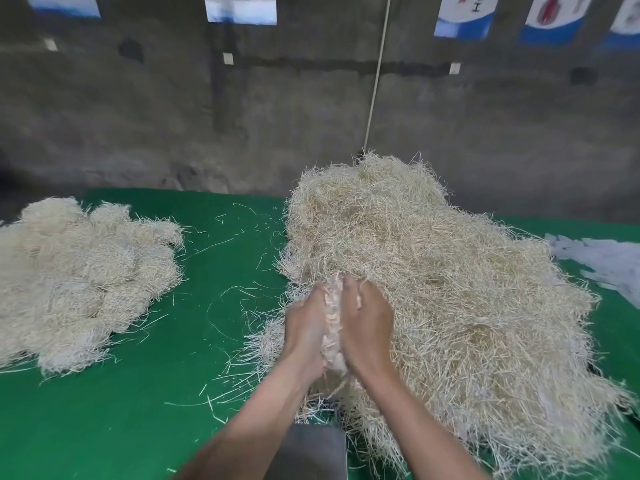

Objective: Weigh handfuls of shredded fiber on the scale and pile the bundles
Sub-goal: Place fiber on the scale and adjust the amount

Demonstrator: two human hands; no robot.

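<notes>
Two fiber piles [450, 289], two hands [304, 327], one scale [311, 448].

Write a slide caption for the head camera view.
Left hand and right hand press a handful of fiber between them at the big heap; smaller pile lies left.
</notes>
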